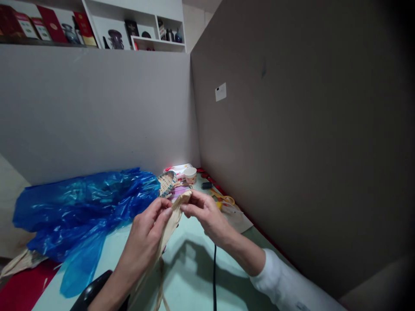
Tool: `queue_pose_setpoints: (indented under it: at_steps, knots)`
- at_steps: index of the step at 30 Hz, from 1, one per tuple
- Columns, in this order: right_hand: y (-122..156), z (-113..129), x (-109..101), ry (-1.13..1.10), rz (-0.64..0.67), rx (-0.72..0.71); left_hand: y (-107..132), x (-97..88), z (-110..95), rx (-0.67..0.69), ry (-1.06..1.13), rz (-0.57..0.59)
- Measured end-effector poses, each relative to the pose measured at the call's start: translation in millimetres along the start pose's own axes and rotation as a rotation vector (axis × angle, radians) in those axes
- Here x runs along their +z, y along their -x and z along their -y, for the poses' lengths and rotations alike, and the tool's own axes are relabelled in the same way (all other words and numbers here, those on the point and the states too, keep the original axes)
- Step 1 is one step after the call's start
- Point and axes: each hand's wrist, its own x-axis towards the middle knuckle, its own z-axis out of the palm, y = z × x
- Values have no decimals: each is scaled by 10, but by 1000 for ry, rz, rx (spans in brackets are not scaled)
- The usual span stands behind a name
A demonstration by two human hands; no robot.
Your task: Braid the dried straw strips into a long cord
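My left hand [147,233] and my right hand [204,214] meet above a pale green tabletop [191,276]. Both pinch the top end of a bundle of long tan strips [171,224], which hangs down past my left wrist toward the near edge. The fingers of both hands are closed on the strips. Just beyond the hands lies a small woven piece [167,182] with a blue and tan pattern, and a purple-striped item [179,191] beside it.
A crumpled blue plastic bag [87,205] fills the left of the table. A small white cup [190,175], a black cylinder [206,185], yellow-handled scissors [225,199] and a black cable [214,276] lie near the grey partition walls [292,151]. Shelves [136,26] stand behind.
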Motion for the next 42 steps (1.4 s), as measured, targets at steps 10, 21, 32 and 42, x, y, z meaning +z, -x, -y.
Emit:
queue_pose_setpoints:
  at_steps: [10,21,32,42]
  knots:
    - [42,23,46,245,-10,46,-20,77,27,13,320,63]
    - [77,101,40,108,112,86,-40,-18,1,-229,664,221]
    - [51,47,33,132,120,117,-55,-19,35,-146,457,139]
    - [55,40,62,157,118,176,-111,-43,31,-147,384,167]
